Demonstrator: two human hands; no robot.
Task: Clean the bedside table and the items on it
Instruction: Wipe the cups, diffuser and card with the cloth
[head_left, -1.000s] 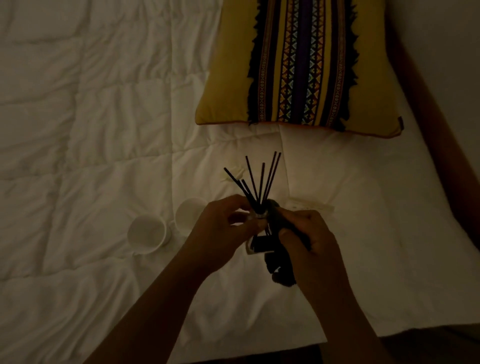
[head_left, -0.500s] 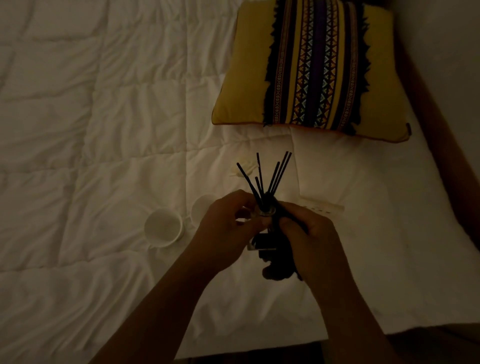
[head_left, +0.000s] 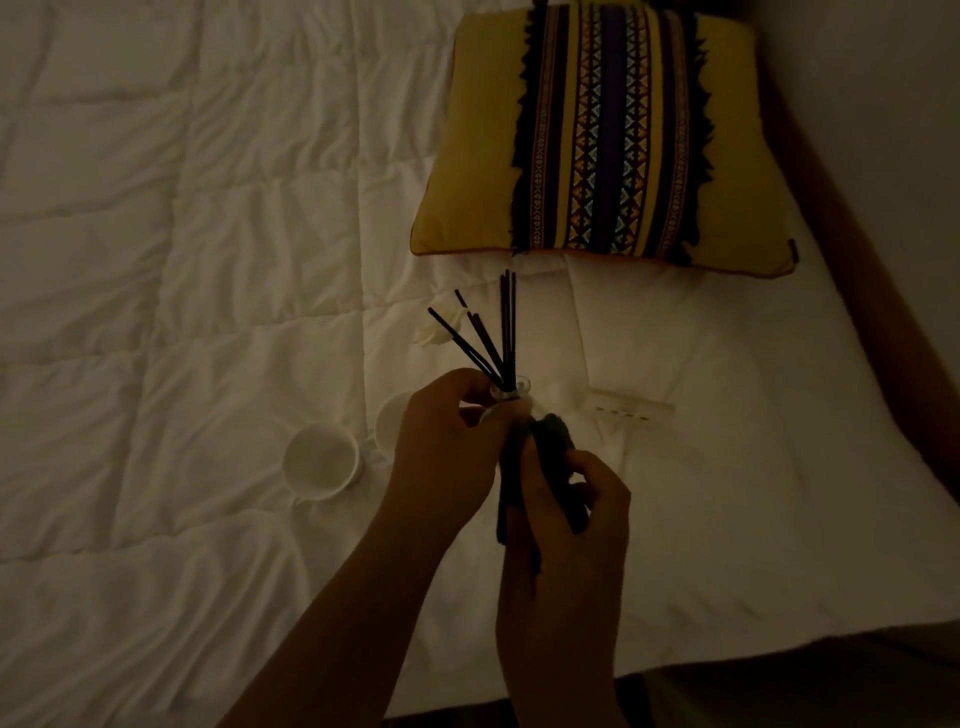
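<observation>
Over the white bed, my left hand (head_left: 447, 441) grips a small glass reed diffuser bottle (head_left: 511, 392) by its neck. Several black reeds (head_left: 485, 338) fan up and left out of it. My right hand (head_left: 569, 512) is closed on a dark cloth (head_left: 550, 447) pressed against the bottle's right side, so the bottle's body is mostly hidden. Two white cups lie on the quilt to the left: one (head_left: 319, 462) fully visible, the other (head_left: 389, 421) partly behind my left hand.
A yellow cushion (head_left: 602, 135) with a patterned stripe lies at the head of the white quilt (head_left: 156, 260). A small white object (head_left: 434, 330) sits behind the reeds, and a flat white remote-like item (head_left: 631, 408) lies right of my hands. A brown bed frame (head_left: 872, 291) runs along the right.
The bottle has turned in my hands, so the reeds now lean left instead of right. My right hand has slid lower with the cloth along the bottle.
</observation>
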